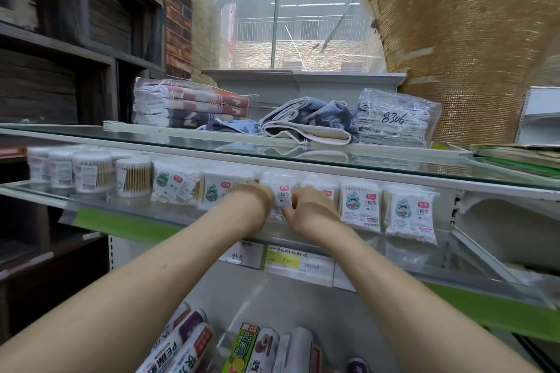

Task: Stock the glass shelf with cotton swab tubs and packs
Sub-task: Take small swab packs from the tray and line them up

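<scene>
A row of cotton swab packs stands along the glass shelf [127, 215]. Both my hands reach into the middle of that row. My left hand [254, 197] and my right hand [309, 206] grip the two sides of one upright cotton swab pack [284, 192]. More packs [360, 206] stand to its right and others [172, 185] to its left. Round cotton swab tubs [91, 172] fill the shelf's left end. My fingers are mostly hidden behind the wrists.
A higher glass shelf [333, 166] carries wrapped towel stacks [188, 106] and a loose folded towel [306, 118]. Price labels [291, 263] hang on the front rail. Rolls of plastic wrap [188, 342] lie on the shelf below. Dark wooden shelving [60, 70] stands at left.
</scene>
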Demonstrator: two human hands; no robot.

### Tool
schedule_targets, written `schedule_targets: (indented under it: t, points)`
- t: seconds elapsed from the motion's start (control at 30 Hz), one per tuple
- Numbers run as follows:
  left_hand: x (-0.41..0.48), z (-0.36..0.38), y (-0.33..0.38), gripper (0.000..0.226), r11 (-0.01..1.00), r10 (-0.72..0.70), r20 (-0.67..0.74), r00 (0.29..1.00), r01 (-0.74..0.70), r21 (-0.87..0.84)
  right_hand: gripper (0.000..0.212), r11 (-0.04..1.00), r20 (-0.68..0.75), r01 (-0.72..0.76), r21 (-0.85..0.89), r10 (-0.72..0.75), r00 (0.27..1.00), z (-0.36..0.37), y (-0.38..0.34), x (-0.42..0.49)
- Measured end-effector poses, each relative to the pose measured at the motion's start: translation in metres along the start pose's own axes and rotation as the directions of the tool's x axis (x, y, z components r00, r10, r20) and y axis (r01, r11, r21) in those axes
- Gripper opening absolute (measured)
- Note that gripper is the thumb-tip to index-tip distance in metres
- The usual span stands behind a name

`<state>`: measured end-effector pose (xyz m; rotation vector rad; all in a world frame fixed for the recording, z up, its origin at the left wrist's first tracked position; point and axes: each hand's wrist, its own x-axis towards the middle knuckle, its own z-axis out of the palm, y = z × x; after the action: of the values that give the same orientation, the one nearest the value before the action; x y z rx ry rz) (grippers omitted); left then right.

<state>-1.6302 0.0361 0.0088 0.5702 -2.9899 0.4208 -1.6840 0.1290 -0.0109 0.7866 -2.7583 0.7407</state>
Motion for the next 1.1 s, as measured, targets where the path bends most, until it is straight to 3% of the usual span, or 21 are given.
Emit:
schedule_targets:
  t: [0.13, 0.27, 0.43, 0.67, 1.1]
  points:
    - [-0.003, -0.002, 0.003, 0.039, 0.999, 0.012, 0.003, 1.000, -0.012, 0.035, 0.008, 0.998, 0.003, -0.002, -0.065, 0.002, 1.000, -0.002, -0.002, -0.002]
    - [-0.012, -0.003, -0.001, 0.047, 1.000, -0.007, -0.038, 0.999, 0.008, 0.021, 0.019, 1.000, 0.030, 0.012, -0.013, -0.011, 0.999, -0.012, -0.003, -0.014]
    - [-0.037, -0.001, 0.003, 0.023, 0.999, -0.008, -0.284, 0.959, 0.022, 0.045, 0.027, 0.995, -0.039, 0.098, 0.029, -0.097, 0.995, -0.032, 0.012, -0.044]
    - [-0.063, -0.007, 0.045, 0.011, 0.992, 0.103, -0.443, 0.890, -0.124, -0.018, 0.018, 0.991, -0.135, 0.117, -0.061, -0.124, 0.983, -0.057, 0.051, -0.086]
    - [-0.114, -0.052, 0.187, 0.015, 0.913, 0.326, -0.511, 0.796, -0.405, -0.049, 0.018, 0.994, -0.236, -0.005, -0.112, -0.022, 0.972, -0.133, 0.150, -0.183]
